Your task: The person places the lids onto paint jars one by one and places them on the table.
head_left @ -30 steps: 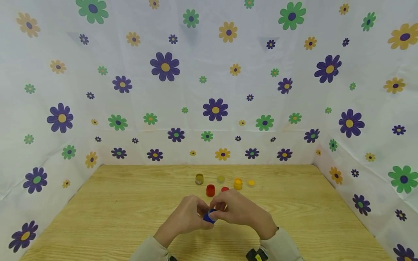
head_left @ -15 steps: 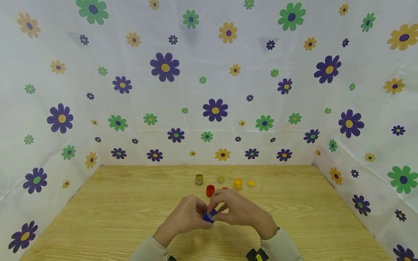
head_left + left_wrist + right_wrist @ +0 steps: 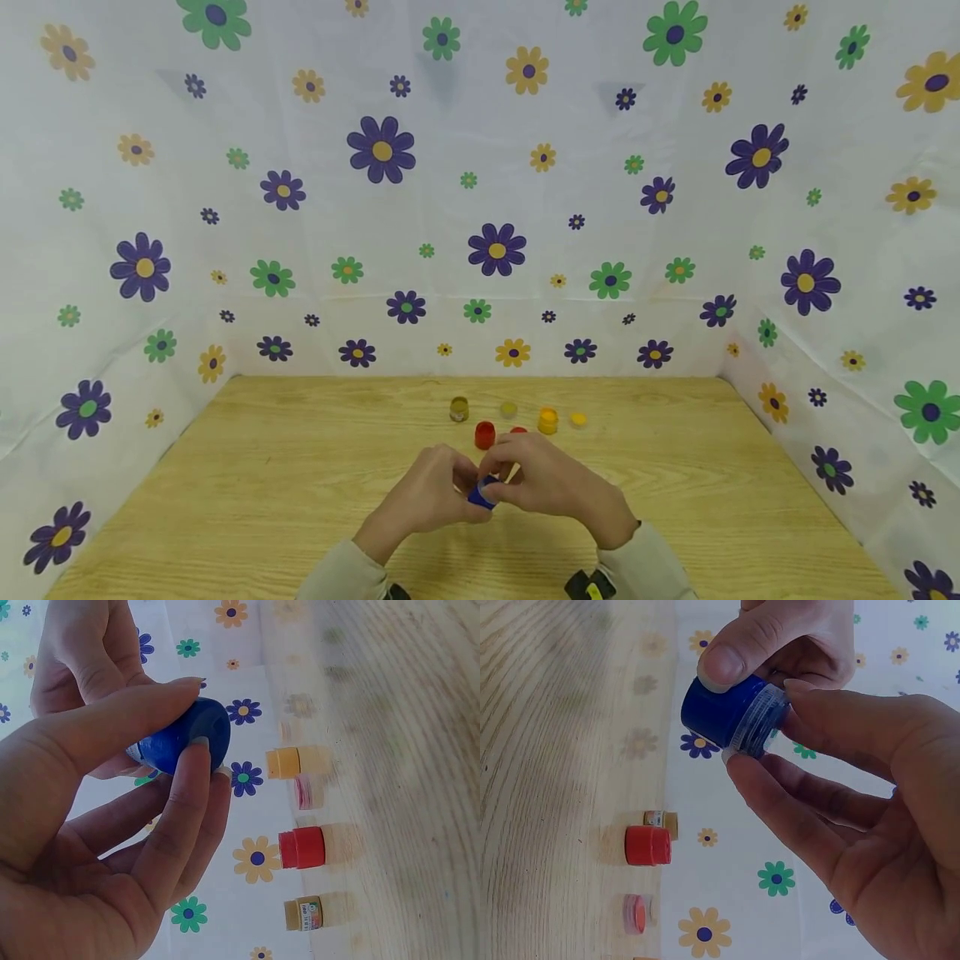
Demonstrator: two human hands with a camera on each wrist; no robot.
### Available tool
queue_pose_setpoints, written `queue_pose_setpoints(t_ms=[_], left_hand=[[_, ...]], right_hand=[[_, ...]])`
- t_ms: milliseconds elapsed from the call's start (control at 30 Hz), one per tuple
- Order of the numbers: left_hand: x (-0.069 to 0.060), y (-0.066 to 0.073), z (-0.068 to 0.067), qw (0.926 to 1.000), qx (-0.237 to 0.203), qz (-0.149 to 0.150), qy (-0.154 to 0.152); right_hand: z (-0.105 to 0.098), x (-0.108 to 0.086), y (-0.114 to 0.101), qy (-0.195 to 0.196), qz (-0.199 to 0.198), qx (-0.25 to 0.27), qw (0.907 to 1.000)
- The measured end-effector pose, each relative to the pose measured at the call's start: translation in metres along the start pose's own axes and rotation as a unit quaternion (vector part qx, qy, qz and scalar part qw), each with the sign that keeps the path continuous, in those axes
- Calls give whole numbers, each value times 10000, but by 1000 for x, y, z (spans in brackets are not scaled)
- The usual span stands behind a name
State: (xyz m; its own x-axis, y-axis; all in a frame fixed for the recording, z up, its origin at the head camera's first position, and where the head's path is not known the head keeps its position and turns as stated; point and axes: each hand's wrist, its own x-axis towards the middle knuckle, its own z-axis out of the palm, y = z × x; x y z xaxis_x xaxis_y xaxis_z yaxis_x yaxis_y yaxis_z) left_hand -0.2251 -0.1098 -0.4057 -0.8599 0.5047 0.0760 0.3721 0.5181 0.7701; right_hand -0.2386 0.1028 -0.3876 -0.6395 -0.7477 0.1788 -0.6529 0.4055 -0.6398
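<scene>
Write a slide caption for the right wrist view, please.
Left hand and right hand grip a blue jar, red jar beyond.

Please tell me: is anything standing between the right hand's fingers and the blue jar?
Nothing visible stands between. The fingers of the right hand touch the jar's clear ribbed end; the left hand grips the blue jar itself. The red jar stands apart.

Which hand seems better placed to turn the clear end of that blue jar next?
Probably the right hand: it pinches the clear ribbed end, while the left hand grips the blue jar by its body.
</scene>
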Motion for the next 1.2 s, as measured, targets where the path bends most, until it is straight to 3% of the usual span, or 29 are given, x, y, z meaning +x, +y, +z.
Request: queue_pose_setpoints(t_ms=[367,800,1200], left_hand=[[0,2,-1,10000,-68,-1,-28],[0,0,-2,10000,-14,-21,19],[0,1,0,10000,-42,-61,1]], right_hand=[[1,1,-1,114,-4,-391,9992],[-2,-1,-3,-91,0,51,9999],[-1,-2,-3,-167,-66,115,9998]])
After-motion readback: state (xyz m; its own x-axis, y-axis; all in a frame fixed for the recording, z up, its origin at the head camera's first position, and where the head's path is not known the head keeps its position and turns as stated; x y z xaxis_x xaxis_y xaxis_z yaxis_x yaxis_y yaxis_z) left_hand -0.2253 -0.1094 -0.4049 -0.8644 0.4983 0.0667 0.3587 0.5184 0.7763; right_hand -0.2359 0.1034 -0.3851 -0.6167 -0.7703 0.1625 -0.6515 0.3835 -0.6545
